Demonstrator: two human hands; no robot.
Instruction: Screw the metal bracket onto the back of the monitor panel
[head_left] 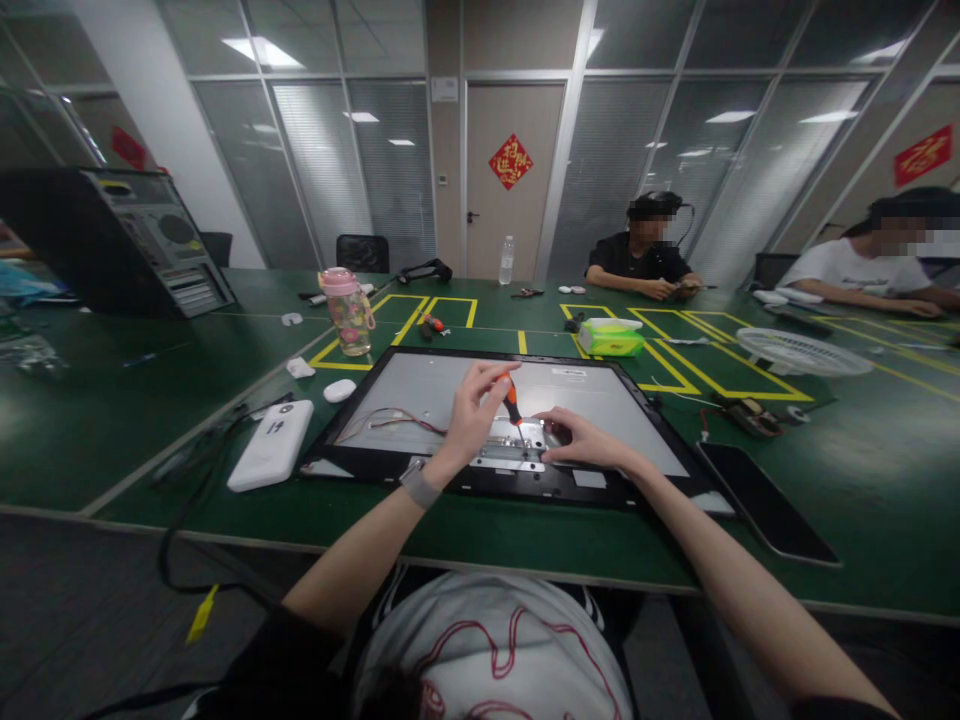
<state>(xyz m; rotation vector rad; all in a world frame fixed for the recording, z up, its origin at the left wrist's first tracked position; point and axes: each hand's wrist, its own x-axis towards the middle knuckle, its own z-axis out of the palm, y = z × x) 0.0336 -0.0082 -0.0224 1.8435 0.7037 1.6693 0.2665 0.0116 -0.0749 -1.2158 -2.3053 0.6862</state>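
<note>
A flat display panel point(420, 385) with a grey back and black frame lies on the table in front of me. My left hand point(474, 408) is closed around the handle of an orange and black screwdriver point(512, 400), which points down at a metal bracket point(510, 464) near the panel's front edge. At the bracket's right end is my right hand point(581, 438), thumb and fingers curved around its silvery part. A thin bundle of wires point(405, 414) runs across the panel left of the screwdriver.
Left of the panel are a white power bank point(271, 445), a pink-lidded bottle point(349, 312) and a computer case point(142, 240). To the right lie a black phone point(765, 500), a white fan grille point(802, 352) and a green tissue pack point(611, 338). Two people sit across the table.
</note>
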